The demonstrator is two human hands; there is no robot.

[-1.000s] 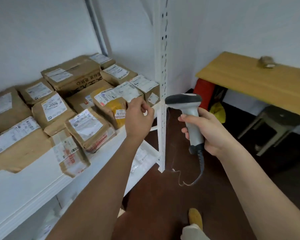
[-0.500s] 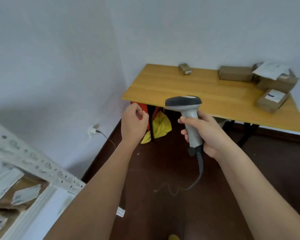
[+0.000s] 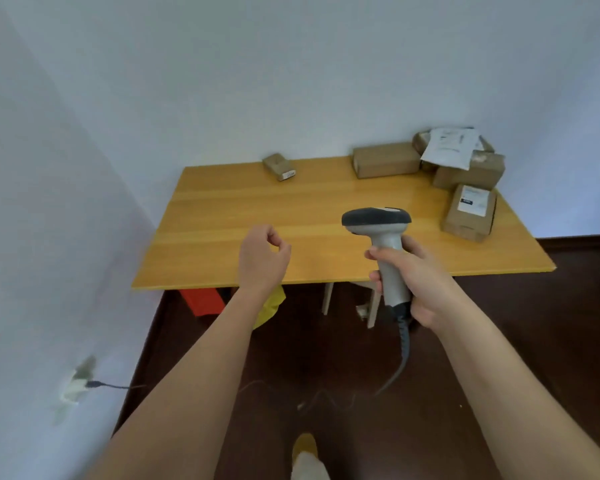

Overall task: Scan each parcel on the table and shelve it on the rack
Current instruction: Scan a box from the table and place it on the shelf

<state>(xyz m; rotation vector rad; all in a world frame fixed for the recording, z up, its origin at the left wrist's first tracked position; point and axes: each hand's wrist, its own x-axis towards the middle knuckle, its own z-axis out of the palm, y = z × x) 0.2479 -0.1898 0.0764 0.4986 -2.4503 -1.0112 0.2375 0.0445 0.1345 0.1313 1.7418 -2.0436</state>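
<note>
My right hand (image 3: 418,275) grips the grey handle of a barcode scanner (image 3: 378,223), its dark head pointing toward the wooden table (image 3: 291,216). My left hand (image 3: 262,259) hangs in front of the table's near edge with fingers loosely curled, holding nothing. A small brown parcel (image 3: 279,166) lies at the table's back. At the back right sit a long brown box (image 3: 385,159), a stack of boxes topped with a white paper-covered parcel (image 3: 452,147), and a labelled box (image 3: 470,213). The rack is out of view.
The scanner's cable (image 3: 404,344) trails down to the dark floor. A red bin (image 3: 203,299), a yellow bag (image 3: 269,306) and stool legs (image 3: 373,306) sit under the table. A wall socket with a plug (image 3: 78,384) is low on the left wall.
The view has swung from the rack of shelved parcels over to the table. My left hand came off the shelf empty. My right hand kept the scanner throughout.
</note>
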